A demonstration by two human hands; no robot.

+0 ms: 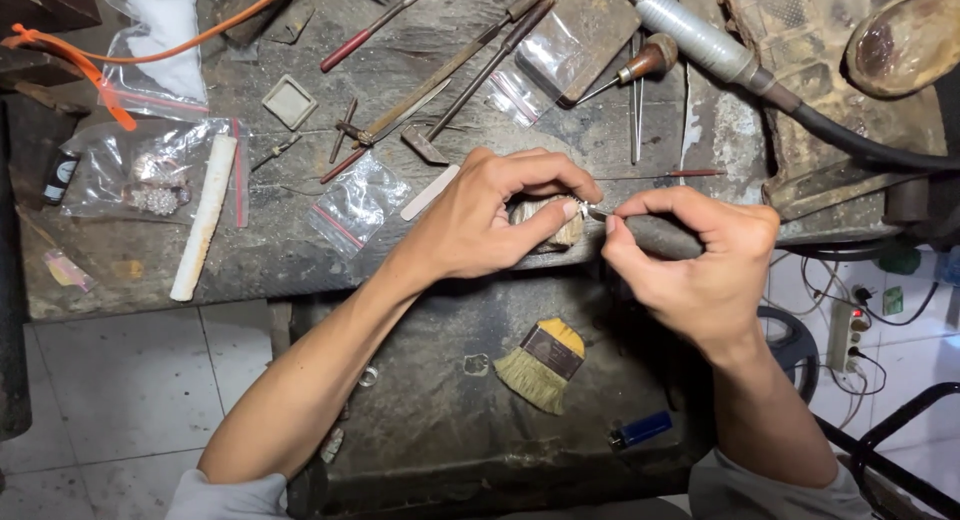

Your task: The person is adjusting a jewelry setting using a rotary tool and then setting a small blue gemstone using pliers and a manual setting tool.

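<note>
Cluttered desk [130,265]: left hand [490,215] pinches small piece [548,220] on peg, right hand [700,260] clamps tool [655,238], tip pointing left, touching piece.

There is one view, from a camera worn on the person's head. It looks steeply down and forward onto the workbench [300,250], close enough that both forearms reach in from the bottom edge. The bench fills the upper half; beyond its near edge a lower tray [440,430] shows, and tiled floor [120,380] beside it. No second view shares this scene.
</note>
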